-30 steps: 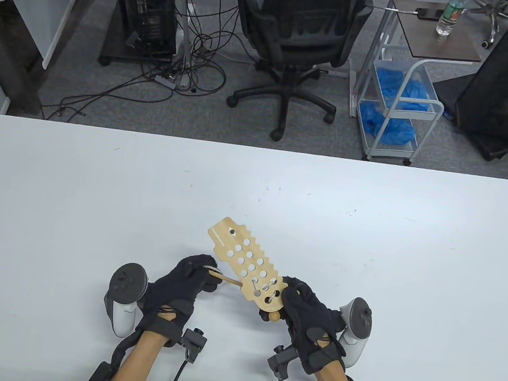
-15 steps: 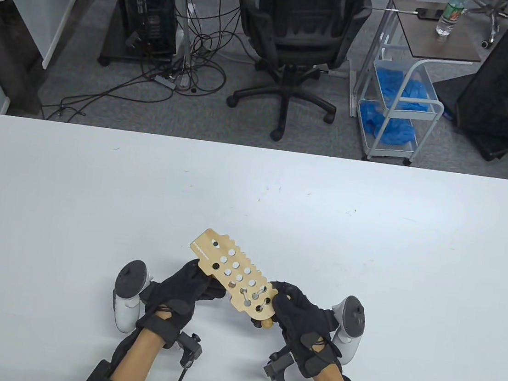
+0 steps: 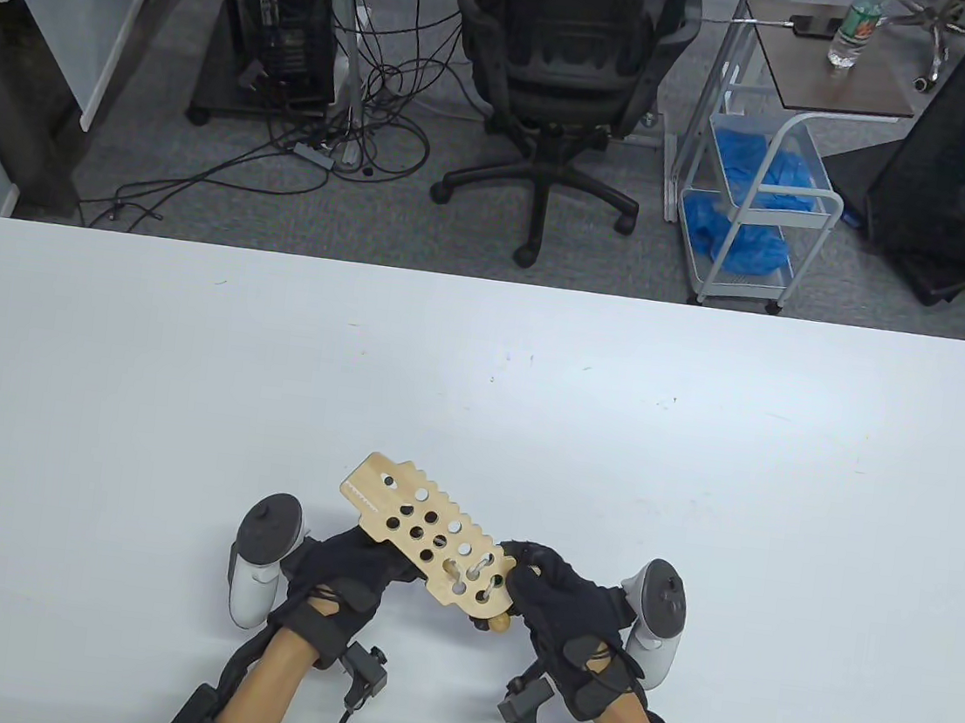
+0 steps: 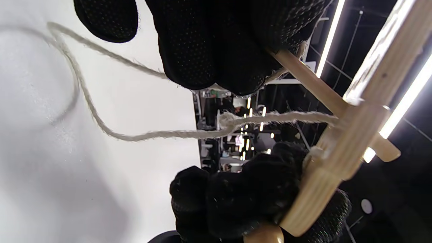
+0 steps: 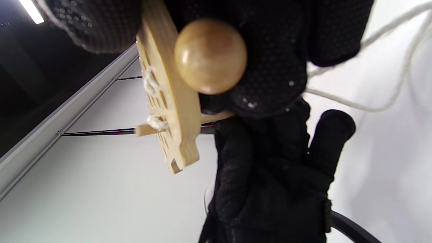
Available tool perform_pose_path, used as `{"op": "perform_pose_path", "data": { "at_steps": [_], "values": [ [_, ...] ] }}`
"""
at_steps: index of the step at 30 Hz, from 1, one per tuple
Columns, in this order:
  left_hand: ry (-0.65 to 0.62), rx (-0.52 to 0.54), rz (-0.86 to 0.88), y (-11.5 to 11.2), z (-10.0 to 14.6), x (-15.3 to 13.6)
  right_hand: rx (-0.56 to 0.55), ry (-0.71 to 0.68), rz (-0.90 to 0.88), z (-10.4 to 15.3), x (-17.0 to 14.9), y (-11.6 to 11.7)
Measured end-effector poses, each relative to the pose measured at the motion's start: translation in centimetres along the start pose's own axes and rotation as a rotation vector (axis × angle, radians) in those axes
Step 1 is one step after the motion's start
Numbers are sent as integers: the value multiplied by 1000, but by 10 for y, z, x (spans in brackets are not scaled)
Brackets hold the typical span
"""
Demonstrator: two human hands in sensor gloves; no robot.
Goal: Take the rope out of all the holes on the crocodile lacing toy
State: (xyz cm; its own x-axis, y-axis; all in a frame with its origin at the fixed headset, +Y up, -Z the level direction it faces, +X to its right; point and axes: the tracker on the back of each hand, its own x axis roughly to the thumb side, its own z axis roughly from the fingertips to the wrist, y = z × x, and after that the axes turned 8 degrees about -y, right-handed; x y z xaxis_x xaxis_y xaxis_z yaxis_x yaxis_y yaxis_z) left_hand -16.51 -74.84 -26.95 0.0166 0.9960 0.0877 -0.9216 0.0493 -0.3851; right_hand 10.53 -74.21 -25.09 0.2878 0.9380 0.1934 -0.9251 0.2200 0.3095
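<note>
Nearest the table's front edge, both black-gloved hands hold the flat, pale wooden crocodile lacing board (image 3: pixel 425 539) just above the white table (image 3: pixel 180 386). The right hand (image 3: pixel 562 604) grips the board's near end, fingers and thumb curled round its edge, beside a round wooden knob (image 5: pixel 210 55) that juts from that end. The left hand (image 3: pixel 347 569) sits under the board's middle; in the left wrist view its fingers (image 4: pixel 216 44) pinch a thin wooden lacing stick (image 4: pixel 308 82) that passes through a hole in the board, its tip poking out on the other face. The off-white twisted rope (image 4: pixel 111 133) runs from the stick's gripped end, loops loosely over the table and returns to the board. A few rope stitches cross the holes nearest the right hand; the farther holes are open. The board slants away to the left, its far end pointing across the table. Beyond the table stand a black office chair (image 3: pixel 563 64), tangled floor cables and a white cart (image 3: pixel 758 193) with blue material.
</note>
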Motion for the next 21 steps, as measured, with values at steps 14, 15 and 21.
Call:
{"op": "perform_pose_path", "data": {
  "at_steps": [14, 15, 21],
  "values": [
    [-116, -72, 88, -13, -2, 8, -42, -11, 84, 0, 3, -9],
    [-126, -85, 103, -14, -2, 8, -51, -16, 90, 0, 4, -11],
    [-164, -131, 164, -19, -2, 9, -134, -45, 158, 1, 7, -18]
  ]
}}
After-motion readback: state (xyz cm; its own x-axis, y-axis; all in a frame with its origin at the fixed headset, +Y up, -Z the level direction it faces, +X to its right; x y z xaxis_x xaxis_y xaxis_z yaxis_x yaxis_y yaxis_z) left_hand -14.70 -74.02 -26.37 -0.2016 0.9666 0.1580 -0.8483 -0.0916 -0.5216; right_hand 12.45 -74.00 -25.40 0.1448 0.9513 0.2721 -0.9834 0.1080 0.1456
